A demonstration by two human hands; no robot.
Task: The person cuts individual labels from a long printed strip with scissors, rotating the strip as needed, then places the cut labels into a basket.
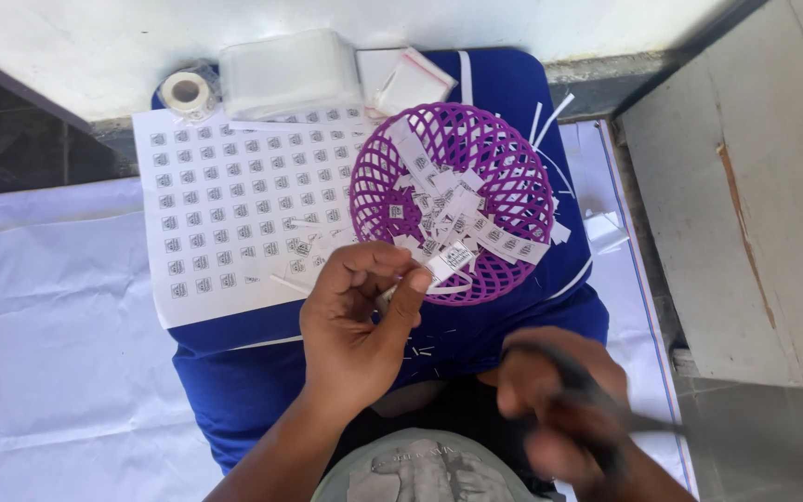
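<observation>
White paper label strip (451, 261) pinched between thumb and fingertips of the left hand (360, 321), held over the near rim of the purple basket (378, 200); basket holds cut labels (462, 209), standing on the blue cushion (234, 381) toward its far right corner; right hand (559, 409), blurred, fingers closed around dark scissors (606, 409) at the cushion's near right edge; printed label sheet (225, 204) covers the cushion's left part; tape roll (186, 92) and clear bag stack (290, 72) along the far edge.
</observation>
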